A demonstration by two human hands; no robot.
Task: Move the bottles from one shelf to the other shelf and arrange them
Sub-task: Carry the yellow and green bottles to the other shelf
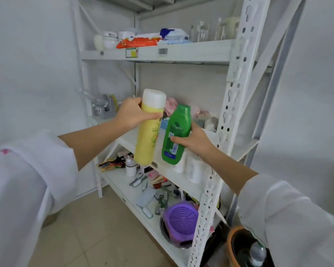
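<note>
My left hand (130,114) grips a tall yellow bottle (148,139) with a white cap, near its top, and holds it upright in the air in front of the middle shelf (132,140). My right hand (194,140) grips a smaller green bottle (176,132) round its middle, just right of the yellow one. Both bottles hang clear of the shelf's front edge. A small white bottle (131,167) stands on the lower shelf (123,185). Two pale containers (193,169) stand under the middle shelf at the right.
The white metal rack has a perforated post (223,120) close to my right arm. The top shelf (181,52) holds packets, jars and glasses. A grey tape dispenser (104,108) stands at middle left. Utensils and a purple lid (181,218) lie on the lower shelf. A brown bin (232,245) stands on the floor.
</note>
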